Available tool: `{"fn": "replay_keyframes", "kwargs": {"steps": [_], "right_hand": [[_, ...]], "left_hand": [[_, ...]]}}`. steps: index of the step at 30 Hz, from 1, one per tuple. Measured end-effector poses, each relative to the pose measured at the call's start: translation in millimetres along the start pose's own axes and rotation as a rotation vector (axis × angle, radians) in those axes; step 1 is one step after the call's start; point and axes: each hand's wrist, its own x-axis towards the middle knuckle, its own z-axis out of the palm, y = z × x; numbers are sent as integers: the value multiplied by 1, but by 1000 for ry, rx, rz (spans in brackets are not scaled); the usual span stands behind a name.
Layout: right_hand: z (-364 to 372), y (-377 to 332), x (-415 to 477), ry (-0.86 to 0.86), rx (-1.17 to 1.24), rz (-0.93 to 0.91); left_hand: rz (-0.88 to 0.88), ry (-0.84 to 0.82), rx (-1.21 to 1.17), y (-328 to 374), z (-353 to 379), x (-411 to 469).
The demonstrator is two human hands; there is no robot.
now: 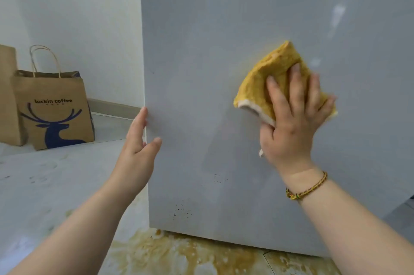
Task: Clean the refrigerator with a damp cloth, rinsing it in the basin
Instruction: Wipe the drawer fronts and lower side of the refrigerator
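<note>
White wall (89, 16) fills upper left of frame, w/ a grey-beige baseboard (112, 107) along its foot at mid-left. Two brown paper bags at left edge; the front bag (56, 113) has a blue deer logo & "luckin coffee" print, twine handles up. Pale grey floor (56, 180) lower left. Yellow-brown stain (179, 252) spread over tiles at bottom centre. Soft, even light.
</note>
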Motion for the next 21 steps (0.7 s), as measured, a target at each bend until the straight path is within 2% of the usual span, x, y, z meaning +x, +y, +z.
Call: {"fn": "replay_keyframes", "kwargs": {"steps": [2,3,5,8,10,12,15,17,19,21], "right_hand": [[9,-19,12,65,-58,111],[15,-28,6,58,-73,74],[26,-35,-27,-34,-67,-144],[35,-28,-72,-220,-96,-664],[34,-20,-72,-270,-124,-860],[32,-26,-56,-211,-107,-766],[34,-58,-12,-17,-26,-358],[40,-84,12,54,19,-189],[45,-103,21,78,51,-177],[49,-109,13,52,50,-278]], "left_hand": [[-8,-16,-41,-1,2,-1],[-11,-10,-62,-2,-1,-1],[-6,-15,-88,-2,-3,1],[6,-27,-118,-3,-10,4],[13,-42,-127,-3,-12,5],[15,-56,-141,-3,-15,5],[19,-70,-191,-3,-16,4],[28,-67,-227,-4,-19,7],[45,-60,-263,-7,-24,11],[57,-54,-300,-9,-28,12]]}}
